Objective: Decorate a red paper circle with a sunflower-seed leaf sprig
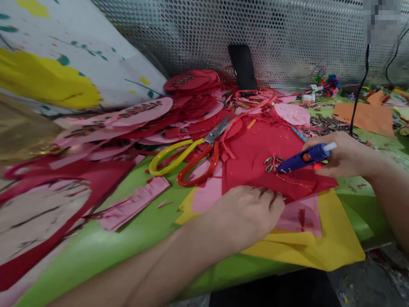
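Observation:
My right hand [343, 155] grips a blue glue gun [303, 157], its nozzle pointing left at a few sunflower seeds [271, 163] stuck on a red paper sheet [255, 149]. My left hand [251, 215] rests knuckles-up on the near edge of that red sheet, fingers curled and pinched together near a seed; what it holds is hidden. Pink paper [206, 194] and yellow paper [332, 238] lie under the red sheet.
Scissors with one yellow and one red handle [191, 155] lie left of the red sheet. Red and pink cut-outs with seeds [140, 111] are piled behind. A dark phone [243, 66] leans on the perforated metal wall. Loose seeds [329, 124], orange paper [364, 116] and a black cord [359, 91] are at right.

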### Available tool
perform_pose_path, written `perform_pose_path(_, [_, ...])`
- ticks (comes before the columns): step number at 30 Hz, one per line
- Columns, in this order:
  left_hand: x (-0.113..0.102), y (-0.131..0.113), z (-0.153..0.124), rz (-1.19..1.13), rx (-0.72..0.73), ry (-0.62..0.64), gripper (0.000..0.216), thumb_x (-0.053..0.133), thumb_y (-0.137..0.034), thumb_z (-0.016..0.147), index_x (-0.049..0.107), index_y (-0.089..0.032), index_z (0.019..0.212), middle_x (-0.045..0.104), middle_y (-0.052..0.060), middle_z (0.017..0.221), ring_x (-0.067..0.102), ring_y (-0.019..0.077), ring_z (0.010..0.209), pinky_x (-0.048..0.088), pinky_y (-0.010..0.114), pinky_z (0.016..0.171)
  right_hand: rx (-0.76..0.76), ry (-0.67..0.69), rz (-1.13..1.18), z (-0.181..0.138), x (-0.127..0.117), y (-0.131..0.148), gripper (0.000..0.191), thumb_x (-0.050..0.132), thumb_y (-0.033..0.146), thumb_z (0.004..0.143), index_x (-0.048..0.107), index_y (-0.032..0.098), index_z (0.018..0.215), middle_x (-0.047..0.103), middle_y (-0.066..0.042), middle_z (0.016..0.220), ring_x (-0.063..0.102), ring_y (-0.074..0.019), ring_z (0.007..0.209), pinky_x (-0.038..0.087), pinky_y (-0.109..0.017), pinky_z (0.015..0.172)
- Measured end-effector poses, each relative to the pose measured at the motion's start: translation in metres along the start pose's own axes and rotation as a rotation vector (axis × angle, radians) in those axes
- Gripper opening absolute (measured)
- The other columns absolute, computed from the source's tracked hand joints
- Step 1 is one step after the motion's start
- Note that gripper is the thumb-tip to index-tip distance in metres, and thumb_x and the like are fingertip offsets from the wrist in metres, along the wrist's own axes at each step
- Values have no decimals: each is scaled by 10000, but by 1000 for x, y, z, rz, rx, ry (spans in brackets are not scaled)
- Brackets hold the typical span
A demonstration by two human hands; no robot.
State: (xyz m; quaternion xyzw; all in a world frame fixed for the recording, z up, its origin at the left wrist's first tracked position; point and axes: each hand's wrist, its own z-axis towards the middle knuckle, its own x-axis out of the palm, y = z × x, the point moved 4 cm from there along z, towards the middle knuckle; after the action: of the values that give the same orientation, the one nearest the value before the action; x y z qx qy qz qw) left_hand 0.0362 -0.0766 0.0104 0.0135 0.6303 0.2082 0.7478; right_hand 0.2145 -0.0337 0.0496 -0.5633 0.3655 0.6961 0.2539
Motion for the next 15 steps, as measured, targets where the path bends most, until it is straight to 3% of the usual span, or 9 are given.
perform_pose_path(6, [1,0,-2,-8,-7,18,234,435,-17,756,601,-115,889,698,67,779,641,189,629,485,291,509,-41,26,50,1,3,3,146,480,225,652,540,197,782,571,11,639,425,-96,526,244,-220,487])
perform_pose_path(15, [1,0,-1,-14,-6,25,229,438,-22,760,600,-110,896,697,76,781,642,196,629,485,295,497,18,29,-1,0,0,2,153,492,230,652,563,184,779,586,-7,633,419,-102,519,234,-233,492])
